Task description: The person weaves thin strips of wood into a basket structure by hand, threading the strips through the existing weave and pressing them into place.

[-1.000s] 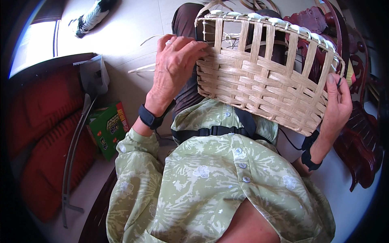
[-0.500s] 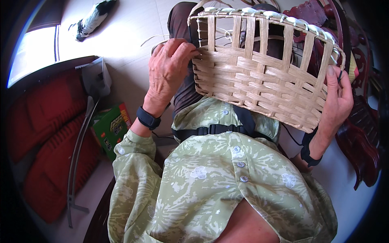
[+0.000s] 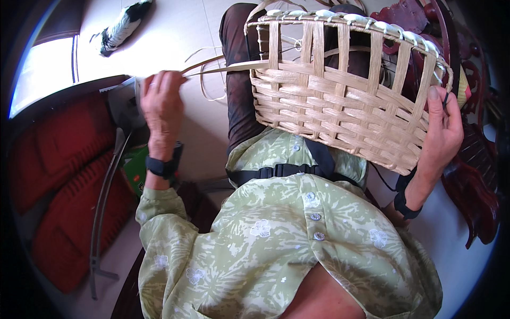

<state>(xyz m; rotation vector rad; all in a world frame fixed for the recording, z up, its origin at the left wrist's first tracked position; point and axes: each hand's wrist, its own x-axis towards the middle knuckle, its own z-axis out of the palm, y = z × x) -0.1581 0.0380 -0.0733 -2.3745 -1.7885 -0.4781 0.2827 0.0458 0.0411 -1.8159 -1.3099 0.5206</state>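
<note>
A woven basket [image 3: 340, 105] of flat tan strips rests tilted on my lap. Its lower part is closely woven; above that, upright strips stand with gaps up to the rim, which is bound with white cord [image 3: 355, 18]. My left hand [image 3: 162, 103], out to the left of the basket, is closed on a flat weaving strip [image 3: 231, 67] that runs taut from the basket's left side. Another strip trails from the same fingers. At the right edge, my right hand [image 3: 446, 119] pinches the basket's side between thumb and fingers; a small dark thing shows by its fingertips.
Carved dark red wooden furniture [image 3: 470, 196] stands close on the right. To the left are a red ridged object [image 3: 74, 223], a thin grey metal piece [image 3: 101, 212] and a green box [image 3: 135, 170]. A black-and-white animal [image 3: 122, 26] lies on the tiled floor.
My left hand has moved left, away from the basket's edge, drawing the strip out straight. My right hand and the basket stay nearly in place.
</note>
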